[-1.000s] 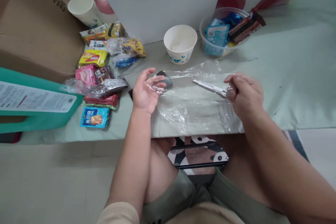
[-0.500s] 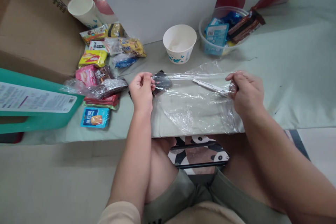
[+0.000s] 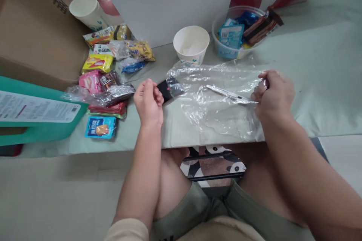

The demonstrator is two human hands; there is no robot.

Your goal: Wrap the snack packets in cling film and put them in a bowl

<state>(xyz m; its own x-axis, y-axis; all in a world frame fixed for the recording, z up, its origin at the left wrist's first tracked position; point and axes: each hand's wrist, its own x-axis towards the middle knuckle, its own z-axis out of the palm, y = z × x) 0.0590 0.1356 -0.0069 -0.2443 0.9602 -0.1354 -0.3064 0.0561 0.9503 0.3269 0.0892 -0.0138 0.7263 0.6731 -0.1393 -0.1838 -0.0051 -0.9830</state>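
Observation:
A sheet of clear plastic film [image 3: 217, 79] spreads over the tabletop in front of me, crumpled and shiny. My right hand [image 3: 274, 92] is closed on its right end. To the left, my left hand [image 3: 148, 99] has its fingers curled together, apart from the film's loose left edge, and nothing shows in them. Beneath the film lies a slim white utility knife [image 3: 226, 93], its right end close to my right hand. A black phone-like object [image 3: 166, 92] lies beside my left hand, partly covered by film.
A white paper bowl [image 3: 192, 43] and a clear tub [image 3: 219, 47] of wrapped snacks stand behind the film. Several snack packets [image 3: 97, 64] are heaped at left, near a paper cup [image 3: 87, 11], a cardboard box [image 3: 36, 34] and a green container [image 3: 51, 131].
The film has come away from my left hand, and its left end has moved right, now slack. My right hand has shifted slightly right, still holding the film.

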